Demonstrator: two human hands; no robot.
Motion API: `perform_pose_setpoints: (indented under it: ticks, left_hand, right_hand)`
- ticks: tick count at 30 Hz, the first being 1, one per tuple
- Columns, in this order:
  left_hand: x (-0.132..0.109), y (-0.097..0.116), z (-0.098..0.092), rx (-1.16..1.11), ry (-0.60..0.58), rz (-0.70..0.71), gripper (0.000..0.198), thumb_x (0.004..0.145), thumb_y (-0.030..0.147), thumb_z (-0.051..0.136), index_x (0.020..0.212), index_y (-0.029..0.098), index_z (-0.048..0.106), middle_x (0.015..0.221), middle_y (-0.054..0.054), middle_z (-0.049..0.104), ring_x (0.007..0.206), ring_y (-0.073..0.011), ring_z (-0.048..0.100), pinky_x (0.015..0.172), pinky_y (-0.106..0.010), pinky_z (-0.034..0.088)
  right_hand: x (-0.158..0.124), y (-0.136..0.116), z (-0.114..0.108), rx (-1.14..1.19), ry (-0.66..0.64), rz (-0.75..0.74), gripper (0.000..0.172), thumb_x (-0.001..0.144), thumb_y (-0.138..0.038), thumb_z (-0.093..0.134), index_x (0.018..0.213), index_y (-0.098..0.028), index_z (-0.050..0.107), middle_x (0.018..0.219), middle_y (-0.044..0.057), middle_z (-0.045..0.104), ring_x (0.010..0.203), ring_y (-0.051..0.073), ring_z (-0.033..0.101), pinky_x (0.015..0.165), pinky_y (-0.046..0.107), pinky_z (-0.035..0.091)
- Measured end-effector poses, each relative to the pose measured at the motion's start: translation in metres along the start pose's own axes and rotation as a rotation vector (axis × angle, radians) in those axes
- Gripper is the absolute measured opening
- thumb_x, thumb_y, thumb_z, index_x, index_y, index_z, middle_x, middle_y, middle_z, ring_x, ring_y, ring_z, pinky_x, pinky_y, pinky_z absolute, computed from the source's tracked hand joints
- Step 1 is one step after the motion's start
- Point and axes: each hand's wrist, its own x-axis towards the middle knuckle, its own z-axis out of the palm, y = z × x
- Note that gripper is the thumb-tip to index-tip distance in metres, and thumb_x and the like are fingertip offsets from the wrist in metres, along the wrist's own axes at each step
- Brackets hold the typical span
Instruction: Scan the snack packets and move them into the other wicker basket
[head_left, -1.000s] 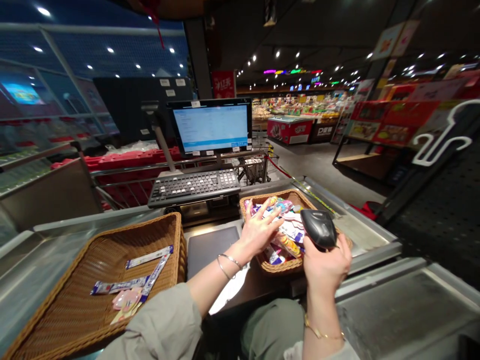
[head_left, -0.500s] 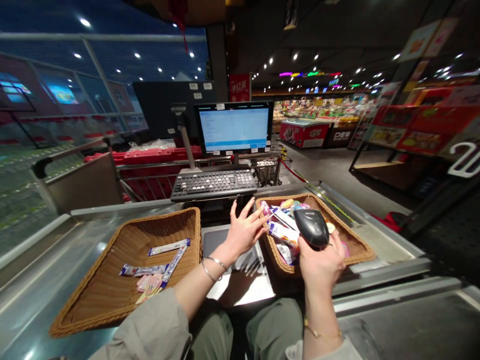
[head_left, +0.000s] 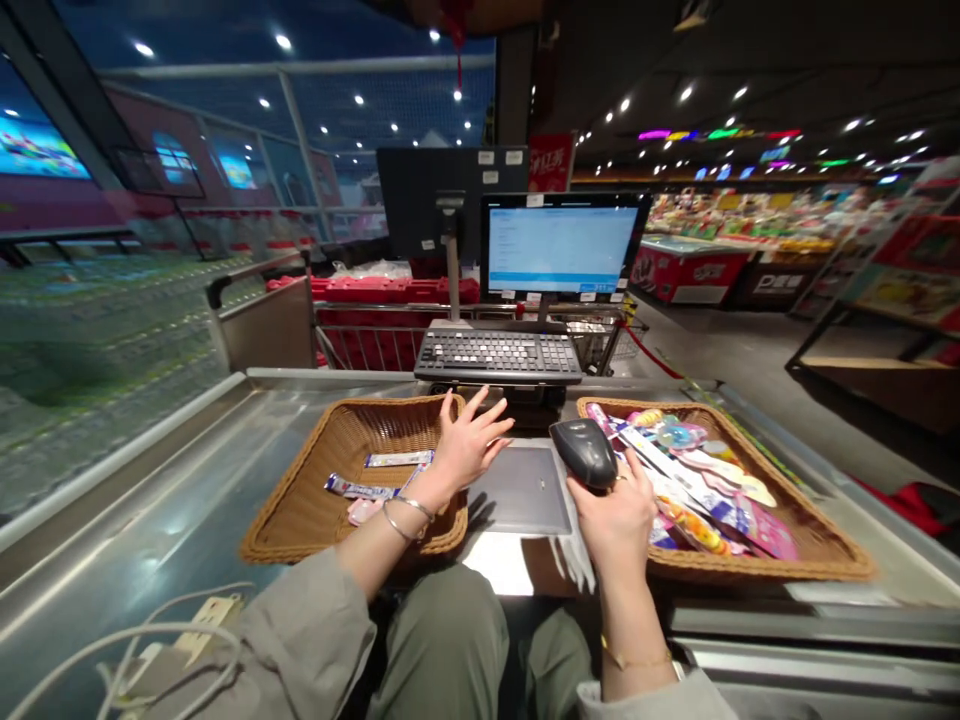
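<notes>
A: Head view. What's your left hand doing?
B: Fingers are spread wide with nothing in them. Your hand hovers over the right rim of the left basket, just beside the grey plate.
A: Your right hand?
B: Your right hand is wrapped round the black scanner, fingers closed under it. The scanner head sits on top, tilted toward the keyboard. It's between the grey plate and the right basket, at that basket's left edge.
A: Basket contents?
B: The left basket has a few flat snack packets on the bottom, just left of your wrist. The right basket has a heap of coloured packets, overlapping and just beside your right hand.
A: Surroundings?
B: Both baskets sit on the steel tabletop. The keyboard is behind the plate, with a lit monitor above it. White cables lie near your left sleeve.
</notes>
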Motion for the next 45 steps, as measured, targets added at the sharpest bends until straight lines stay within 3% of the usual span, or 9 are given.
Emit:
perform_pose_setpoints:
  ticks: [7,11,19,23,31,36,45]
  left_hand:
    - [-0.040,-0.062,-0.022,0.042,-0.065,-0.138,0.022,0.093,0.033,0.058,0.112,0.033,0.070,0.129,-0.005,0.066,0.135,-0.0289,0.047,0.114,-0.070,0.002]
    - [-0.063,-0.095,-0.030,0.057,-0.138,-0.173,0.022,0.094,0.031,0.058,0.112,0.032,0.069,0.127,-0.003,0.067,0.128,-0.0262,0.054,0.114,-0.068,-0.002]
    - [-0.090,-0.138,-0.037,0.093,-0.350,-0.188,0.023,0.092,0.030,0.058,0.110,0.031,0.070,0.126,-0.003,0.068,0.125,-0.0278,0.056,0.113,-0.068,-0.005]
    - [-0.095,-0.151,-0.031,0.130,-0.489,-0.188,0.022,0.086,0.029,0.061,0.105,0.030,0.072,0.124,-0.004,0.069,0.123,-0.0295,0.057,0.113,-0.068,-0.003]
    - [-0.102,-0.167,-0.005,0.276,-0.710,-0.155,0.015,0.080,0.017,0.059,0.086,0.021,0.072,0.088,-0.010,0.075,0.095,-0.0270,0.062,0.113,-0.060,0.016]
    - [-0.111,-0.170,0.014,0.273,-0.760,-0.149,0.010,0.078,0.019,0.063,0.084,0.015,0.070,0.091,-0.015,0.073,0.093,-0.0295,0.062,0.109,-0.058,0.022]
    - [-0.130,-0.171,0.034,0.277,-0.806,-0.273,0.023,0.081,0.026,0.065,0.099,0.012,0.064,0.105,-0.019,0.069,0.102,-0.0333,0.062,0.105,-0.058,0.028]
  right_hand:
    - [-0.013,-0.017,0.028,-0.017,-0.100,-0.075,0.033,0.069,-0.042,0.063,0.091,-0.019,0.071,0.114,0.013,0.069,0.130,0.032,0.046,0.108,0.050,0.036]
    - [-0.019,-0.023,0.041,-0.007,-0.147,-0.064,0.039,0.067,-0.042,0.063,0.096,-0.018,0.072,0.115,0.014,0.069,0.131,0.032,0.047,0.106,0.049,0.038]
    - [-0.024,-0.029,0.059,0.001,-0.209,-0.106,0.037,0.067,-0.043,0.063,0.094,-0.019,0.073,0.104,0.012,0.072,0.129,0.032,0.048,0.106,0.050,0.039]
    - [-0.026,-0.029,0.067,-0.002,-0.210,-0.109,0.038,0.065,-0.044,0.062,0.093,-0.020,0.073,0.104,0.012,0.073,0.128,0.033,0.050,0.105,0.052,0.040]
    - [-0.024,-0.027,0.073,-0.008,-0.235,-0.110,0.039,0.064,-0.044,0.062,0.090,-0.019,0.074,0.106,0.014,0.072,0.127,0.034,0.051,0.103,0.053,0.042]
    - [-0.023,-0.020,0.075,-0.016,-0.244,-0.112,0.035,0.064,-0.043,0.063,0.087,-0.019,0.073,0.107,0.013,0.072,0.128,0.034,0.050,0.103,0.053,0.042]
    - [-0.019,-0.009,0.078,-0.032,-0.238,-0.131,0.035,0.067,-0.047,0.062,0.086,-0.019,0.073,0.108,0.014,0.071,0.127,0.034,0.050,0.104,0.053,0.040]
